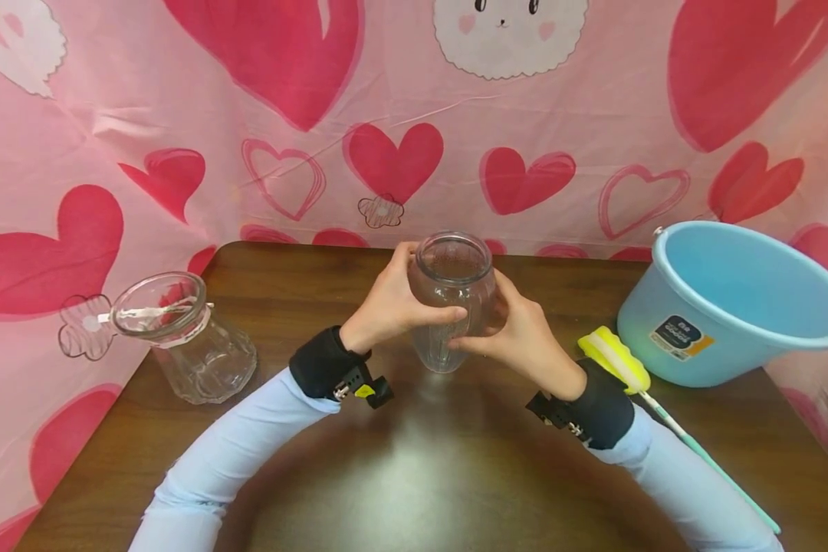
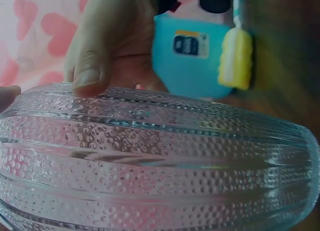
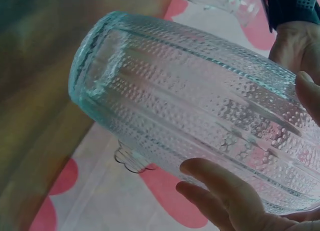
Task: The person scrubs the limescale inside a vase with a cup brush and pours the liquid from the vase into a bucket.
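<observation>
A clear glass vase (image 1: 453,307) with a dimpled, ribbed wall stands upright between both hands, its round mouth facing up. My left hand (image 1: 402,300) grips its left side, thumb laid across the front. From the right, my right hand (image 1: 524,337) holds the vase, its thumb also on the front. In the left wrist view, the vase (image 2: 165,161) fills the lower half, and the right hand (image 2: 107,46) shows behind it. The right wrist view shows the base end of the vase (image 3: 195,106), with fingers (image 3: 230,191) along its lower side.
To the left stands a second glass vase (image 1: 210,360) with a flared rim and a ribbon round its neck. On the right are a light blue bucket (image 1: 704,345) and a yellow sponge brush (image 1: 614,359) lying on the brown table (image 1: 400,475). A heart-patterned cloth (image 1: 469,107) hangs behind.
</observation>
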### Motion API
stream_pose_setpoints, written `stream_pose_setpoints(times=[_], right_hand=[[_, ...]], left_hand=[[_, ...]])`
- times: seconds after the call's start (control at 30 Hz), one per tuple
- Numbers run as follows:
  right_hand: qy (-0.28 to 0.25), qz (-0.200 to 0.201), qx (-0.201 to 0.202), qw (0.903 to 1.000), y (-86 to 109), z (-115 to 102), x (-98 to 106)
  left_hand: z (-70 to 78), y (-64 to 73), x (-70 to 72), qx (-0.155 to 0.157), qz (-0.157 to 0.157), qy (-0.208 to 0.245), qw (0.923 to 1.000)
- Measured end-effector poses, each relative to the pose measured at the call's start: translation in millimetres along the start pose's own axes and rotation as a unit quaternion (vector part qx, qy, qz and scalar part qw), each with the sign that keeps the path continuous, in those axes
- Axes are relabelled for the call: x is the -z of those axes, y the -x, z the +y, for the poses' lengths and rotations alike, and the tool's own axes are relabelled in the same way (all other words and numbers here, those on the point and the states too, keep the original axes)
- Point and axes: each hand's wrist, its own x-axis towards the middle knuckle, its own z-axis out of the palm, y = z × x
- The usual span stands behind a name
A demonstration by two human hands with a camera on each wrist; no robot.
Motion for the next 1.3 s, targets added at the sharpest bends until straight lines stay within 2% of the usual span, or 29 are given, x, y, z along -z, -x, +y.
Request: stream_pose_setpoints(times=[0.27,0.5,0.7,1.03,1.3], right_hand=[[0.003,-0.018,-0.028,0.9995,25.9,13.1,1.0],[0.019,-0.023,-0.038,0.9988,41.2,20.6,-3.0],[0.018,-0.031,-0.037,0.9987,45.9,24.2,-6.0],[0.042,-0.029,-0.029,0.9983,51.8,26.5,-10.8],[0.074,-0.074,-0.019,0.9943,45.5,22.3,-2.1]], left_hand=[[-9.5,11.1,-24.1,-0.014,-0.017,0.011,0.9997],[-14.4,21.6,-33.9,-0.017,-0.033,-0.003,0.9993],[-20.6,28.1,-38.4,-0.012,-0.034,0.001,0.9994],[-24.7,35.9,-45.8,-0.022,-0.032,-0.008,0.9992],[-27.2,36.2,-47.1,-0.017,-0.024,-0.003,0.9996]])
